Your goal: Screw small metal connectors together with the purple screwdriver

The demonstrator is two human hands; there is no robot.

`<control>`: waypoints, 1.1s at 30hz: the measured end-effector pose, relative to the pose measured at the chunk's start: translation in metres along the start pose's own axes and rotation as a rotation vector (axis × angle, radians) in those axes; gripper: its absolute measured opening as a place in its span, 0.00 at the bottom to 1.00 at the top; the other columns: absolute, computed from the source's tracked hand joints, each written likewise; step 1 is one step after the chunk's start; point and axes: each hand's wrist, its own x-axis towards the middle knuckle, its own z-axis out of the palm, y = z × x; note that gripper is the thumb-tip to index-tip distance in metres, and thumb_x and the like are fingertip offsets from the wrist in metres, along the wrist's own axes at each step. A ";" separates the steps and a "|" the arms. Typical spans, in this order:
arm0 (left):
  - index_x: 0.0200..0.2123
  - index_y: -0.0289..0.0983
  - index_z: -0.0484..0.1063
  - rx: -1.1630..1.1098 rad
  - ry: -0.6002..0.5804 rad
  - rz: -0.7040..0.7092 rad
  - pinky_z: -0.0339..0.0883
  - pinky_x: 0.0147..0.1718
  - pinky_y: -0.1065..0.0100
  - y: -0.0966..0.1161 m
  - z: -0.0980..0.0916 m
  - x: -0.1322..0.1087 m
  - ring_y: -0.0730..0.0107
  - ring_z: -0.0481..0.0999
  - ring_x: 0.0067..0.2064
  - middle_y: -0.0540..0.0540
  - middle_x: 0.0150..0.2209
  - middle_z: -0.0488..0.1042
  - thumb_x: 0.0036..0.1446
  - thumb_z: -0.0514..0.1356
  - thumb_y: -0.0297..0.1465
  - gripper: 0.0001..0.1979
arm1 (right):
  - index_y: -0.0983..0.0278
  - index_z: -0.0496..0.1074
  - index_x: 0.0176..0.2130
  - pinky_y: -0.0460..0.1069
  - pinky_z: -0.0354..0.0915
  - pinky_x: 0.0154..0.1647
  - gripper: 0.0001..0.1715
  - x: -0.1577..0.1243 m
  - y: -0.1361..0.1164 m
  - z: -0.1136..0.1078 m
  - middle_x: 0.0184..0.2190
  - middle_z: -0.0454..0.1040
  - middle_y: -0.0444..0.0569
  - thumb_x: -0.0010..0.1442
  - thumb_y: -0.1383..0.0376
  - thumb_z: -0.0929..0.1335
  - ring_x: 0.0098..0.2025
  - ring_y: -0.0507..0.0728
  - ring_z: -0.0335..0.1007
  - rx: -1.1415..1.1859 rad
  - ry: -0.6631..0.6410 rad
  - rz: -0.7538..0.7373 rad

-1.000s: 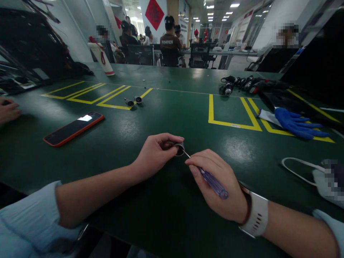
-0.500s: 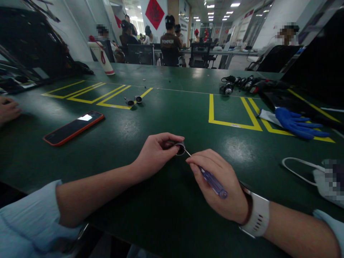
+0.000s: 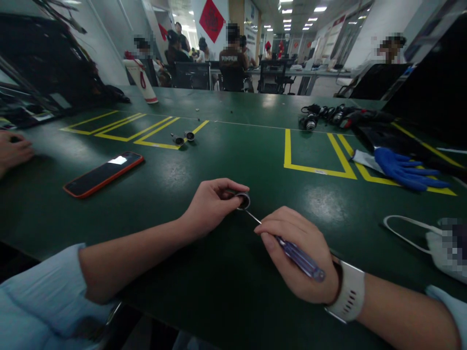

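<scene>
My left hand (image 3: 211, 206) rests on the green table (image 3: 233, 301) with its fingers closed round a small dark cylindrical part with a silver rim (image 3: 243, 200). My right hand (image 3: 297, 253), with a white watch on the wrist, grips a small screwdriver with a clear purple handle (image 3: 301, 259). Its thin metal shaft (image 3: 251, 217) points up-left, and its tip meets the part at the lower edge.
A phone in an orange case (image 3: 104, 174) lies to the left. Two small cylindrical parts (image 3: 183, 137) sit by yellow tape lines. A blue glove (image 3: 403, 167), black parts (image 3: 328, 115) and a white mask (image 3: 434, 240) lie at right. Another person's hand (image 3: 12, 150) rests at far left. People sit at desks behind.
My right hand has drawn back toward me a little, so more of the screwdriver's shaft shows. The handle now lies flatter. My left hand has kept hold of the part.
</scene>
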 end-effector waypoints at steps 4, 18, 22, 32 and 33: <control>0.34 0.32 0.76 0.011 0.051 0.014 0.72 0.38 0.65 0.000 -0.005 0.008 0.67 0.78 0.34 0.44 0.32 0.79 0.43 0.65 0.26 0.11 | 0.68 0.70 0.38 0.50 0.65 0.35 0.08 0.000 0.000 0.003 0.32 0.74 0.51 0.59 0.74 0.63 0.34 0.53 0.67 -0.020 -0.068 -0.033; 0.42 0.30 0.69 0.103 0.714 -0.025 0.71 0.39 0.65 0.008 -0.127 0.092 0.71 0.73 0.37 0.46 0.39 0.72 0.54 0.61 0.23 0.11 | 0.65 0.69 0.42 0.51 0.65 0.38 0.11 0.003 0.001 0.006 0.36 0.73 0.51 0.58 0.73 0.64 0.38 0.56 0.67 -0.191 -0.497 0.008; 0.50 0.34 0.66 0.201 0.739 -0.102 0.70 0.42 0.56 0.000 -0.157 0.106 0.61 0.72 0.46 0.41 0.49 0.69 0.60 0.57 0.33 0.16 | 0.65 0.69 0.42 0.51 0.64 0.37 0.11 0.003 0.002 0.008 0.36 0.73 0.51 0.58 0.72 0.64 0.38 0.56 0.66 -0.215 -0.492 -0.011; 0.50 0.33 0.67 0.409 0.637 0.020 0.68 0.45 0.54 -0.030 -0.189 0.137 0.56 0.71 0.48 0.42 0.50 0.68 0.60 0.57 0.35 0.17 | 0.65 0.70 0.41 0.51 0.62 0.37 0.10 0.004 0.001 0.008 0.36 0.73 0.50 0.57 0.72 0.64 0.37 0.56 0.66 -0.216 -0.513 -0.004; 0.50 0.33 0.66 0.416 0.582 0.063 0.68 0.45 0.54 -0.032 -0.190 0.138 0.57 0.71 0.48 0.42 0.50 0.68 0.60 0.57 0.35 0.17 | 0.65 0.70 0.41 0.51 0.62 0.37 0.10 0.004 0.001 0.008 0.36 0.73 0.50 0.57 0.72 0.65 0.37 0.56 0.66 -0.216 -0.516 -0.003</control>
